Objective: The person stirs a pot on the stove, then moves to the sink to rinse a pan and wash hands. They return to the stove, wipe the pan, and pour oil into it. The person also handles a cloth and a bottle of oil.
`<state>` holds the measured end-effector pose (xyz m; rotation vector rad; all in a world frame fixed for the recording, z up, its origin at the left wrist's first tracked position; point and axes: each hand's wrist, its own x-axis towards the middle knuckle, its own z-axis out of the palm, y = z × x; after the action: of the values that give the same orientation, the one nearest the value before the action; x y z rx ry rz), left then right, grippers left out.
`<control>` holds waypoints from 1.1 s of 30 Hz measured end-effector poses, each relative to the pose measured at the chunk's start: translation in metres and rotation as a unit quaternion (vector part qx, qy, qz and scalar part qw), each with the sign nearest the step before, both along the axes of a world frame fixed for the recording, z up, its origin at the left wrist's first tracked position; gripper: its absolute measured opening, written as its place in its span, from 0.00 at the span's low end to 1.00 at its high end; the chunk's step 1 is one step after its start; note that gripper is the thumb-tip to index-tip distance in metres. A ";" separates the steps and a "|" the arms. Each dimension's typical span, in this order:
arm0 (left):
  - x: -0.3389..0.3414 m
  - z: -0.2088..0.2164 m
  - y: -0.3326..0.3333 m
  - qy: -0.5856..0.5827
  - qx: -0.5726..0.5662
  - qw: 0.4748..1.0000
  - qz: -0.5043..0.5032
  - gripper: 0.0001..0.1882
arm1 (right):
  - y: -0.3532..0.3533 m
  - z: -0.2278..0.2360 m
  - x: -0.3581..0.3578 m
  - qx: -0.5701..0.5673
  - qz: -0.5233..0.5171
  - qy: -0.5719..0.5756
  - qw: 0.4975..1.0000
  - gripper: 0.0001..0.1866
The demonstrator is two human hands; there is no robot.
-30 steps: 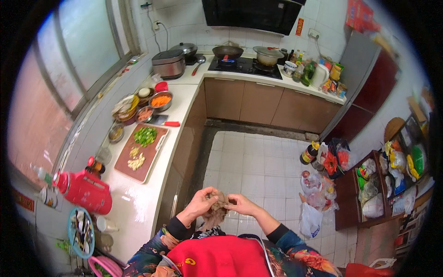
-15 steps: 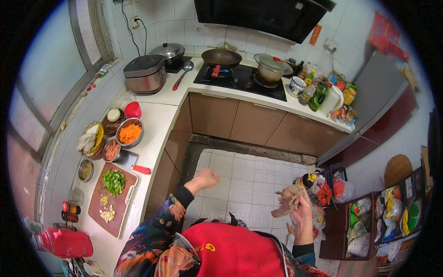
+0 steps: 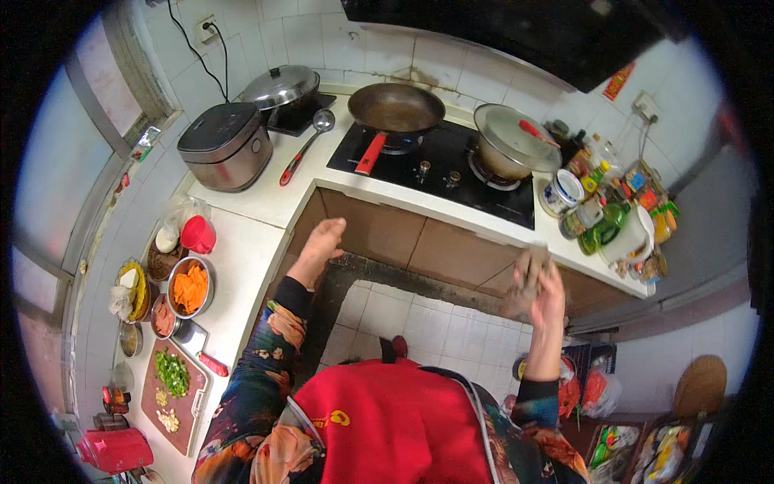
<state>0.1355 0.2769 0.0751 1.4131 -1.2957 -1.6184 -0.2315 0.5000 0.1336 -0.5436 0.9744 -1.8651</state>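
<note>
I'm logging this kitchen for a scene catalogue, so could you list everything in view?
rice cooker: 1, grey, counter corner
lidded pot: 1, steel, behind rice cooker
ladle: 1, red handle, beside hob
wok: 1, dark, red handle, left burner
covered pot: 1, steel, right burner
bottles and jars: many, mixed, right of hob
carrot bowl: 1, orange, left counter
red cup: 1, left counter
cutting board: 1, brown, with greens
left hand: empty, by counter edge
right hand: holds brown rag
</note>
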 end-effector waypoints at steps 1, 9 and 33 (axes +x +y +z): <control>0.000 0.000 -0.019 0.019 -0.002 1.000 0.012 0.32 | -0.043 0.025 -0.004 0.016 0.001 0.032 0.999 0.26; -0.045 0.003 -0.148 0.180 0.082 0.979 -0.057 0.32 | -0.379 0.108 -0.022 -0.088 -0.055 0.687 0.719 0.18; -0.106 -0.014 -0.233 0.323 0.255 0.906 -0.102 0.19 | -0.703 -0.126 -0.089 0.207 0.302 0.884 0.289 0.18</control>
<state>0.0300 0.0442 0.0613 0.8650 -0.6637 -2.4206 -0.3206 -0.2026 0.0073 -2.2998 1.8681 0.6029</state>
